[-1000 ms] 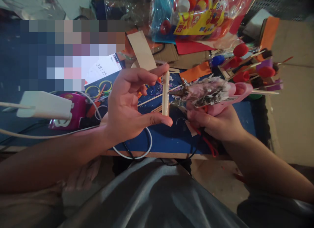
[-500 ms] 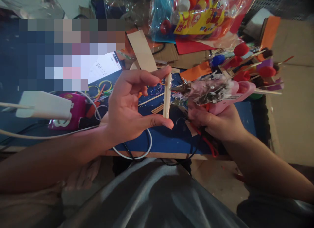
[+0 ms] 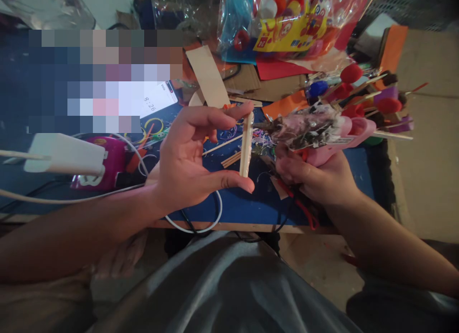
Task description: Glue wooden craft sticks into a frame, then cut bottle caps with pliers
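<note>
Between thumb and fingertips, my left hand (image 3: 193,156) pinches a short piece made of wooden craft sticks (image 3: 246,146) by its two ends, holding it upright. A glossy, whitish strip runs along its right edge. My right hand (image 3: 311,175) is wrapped round the handle of a pink hot glue gun (image 3: 308,127), its body crusted with stringy dried glue and dark grime. The gun's nozzle points left, close to the upper right edge of the stick piece; whether it touches is unclear. Loose craft sticks (image 3: 232,159) lie on the blue table behind.
A white charger (image 3: 66,153) and a magenta device (image 3: 98,160) lie at left with cables. A phone (image 3: 159,101) shows a timer. A bag of pompoms (image 3: 283,22) stands at the back. Stick pieces with red pompoms (image 3: 389,105) sit at right. Red-handled scissors (image 3: 304,211) lie near the front edge.
My left hand has shifted slightly down and right with the stick piece, which has turned a little. The glue gun's nozzle is now nearer the piece's upper end.
</note>
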Available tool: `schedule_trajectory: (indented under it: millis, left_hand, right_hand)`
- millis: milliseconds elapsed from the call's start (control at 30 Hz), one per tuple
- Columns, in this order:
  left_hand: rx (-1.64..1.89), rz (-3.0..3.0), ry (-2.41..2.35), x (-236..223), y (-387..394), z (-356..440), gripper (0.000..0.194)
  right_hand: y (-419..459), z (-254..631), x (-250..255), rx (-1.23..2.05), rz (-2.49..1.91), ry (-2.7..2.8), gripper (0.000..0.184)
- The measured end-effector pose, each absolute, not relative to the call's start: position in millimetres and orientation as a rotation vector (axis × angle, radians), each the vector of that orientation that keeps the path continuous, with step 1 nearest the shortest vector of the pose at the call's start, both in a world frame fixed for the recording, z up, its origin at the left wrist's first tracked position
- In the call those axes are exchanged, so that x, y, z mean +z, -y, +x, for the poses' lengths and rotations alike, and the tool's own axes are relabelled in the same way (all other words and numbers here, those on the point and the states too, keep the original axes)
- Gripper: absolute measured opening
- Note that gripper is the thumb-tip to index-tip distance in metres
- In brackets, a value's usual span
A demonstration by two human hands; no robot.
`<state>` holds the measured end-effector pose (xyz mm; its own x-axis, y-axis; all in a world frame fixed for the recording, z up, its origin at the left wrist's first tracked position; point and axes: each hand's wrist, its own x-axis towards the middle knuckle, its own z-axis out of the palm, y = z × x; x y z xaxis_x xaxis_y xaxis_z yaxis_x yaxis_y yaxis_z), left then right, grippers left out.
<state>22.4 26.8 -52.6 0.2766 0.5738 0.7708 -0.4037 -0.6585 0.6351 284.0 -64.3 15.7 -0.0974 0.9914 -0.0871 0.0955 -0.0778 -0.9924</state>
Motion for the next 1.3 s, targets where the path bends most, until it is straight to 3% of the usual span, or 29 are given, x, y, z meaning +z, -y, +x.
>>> schedule_trajectory:
  millis: [133, 267, 467, 600, 767, 967, 1133, 1300]
  left_hand:
    - [1.487, 1.662, -0.294, -75.7, -32.3, 21.2, 0.114]
    - [1.518, 1.726, -0.351, -89.9, -39.8, 20.7, 0.118]
    - [1.549, 1.770, -0.278, -66.9, -27.0, 15.0, 0.122]
    - [1.514, 1.756, -0.302, -51.3, -19.1, 14.6, 0.113]
    - [1.560, 1.755, -0.152, -49.8, -27.5, 27.9, 0.128]
    - [1.560, 1.778, -0.089, -46.5, -31.7, 25.2, 0.130]
    - [1.457, 1.781, -0.294, -46.3, -26.9, 11.7, 0.121]
    - [1.574, 1.746, -0.254, -43.8, -23.8, 16.1, 0.123]
  right_hand:
    - [65.1, 284.0, 15.8, 1.291, -1.291, 1.263, 0.022]
    - [64.6, 284.0, 15.5, 1.303, -1.290, 1.240, 0.025]
    - [63.3, 283.5, 15.9, 1.305, -1.279, 1.220, 0.023]
    - [64.6, 284.3, 14.5, 1.290, -1.292, 1.218, 0.023]
    - [64.8, 284.1, 15.0, 1.350, -1.274, 1.257, 0.036]
    - [65.2, 280.2, 18.3, 1.351, -1.243, 1.248, 0.041]
    - [67.3, 282.7, 14.4, 1.367, -1.238, 1.266, 0.040]
    - [67.2, 285.0, 11.0, 1.334, -1.252, 1.282, 0.038]
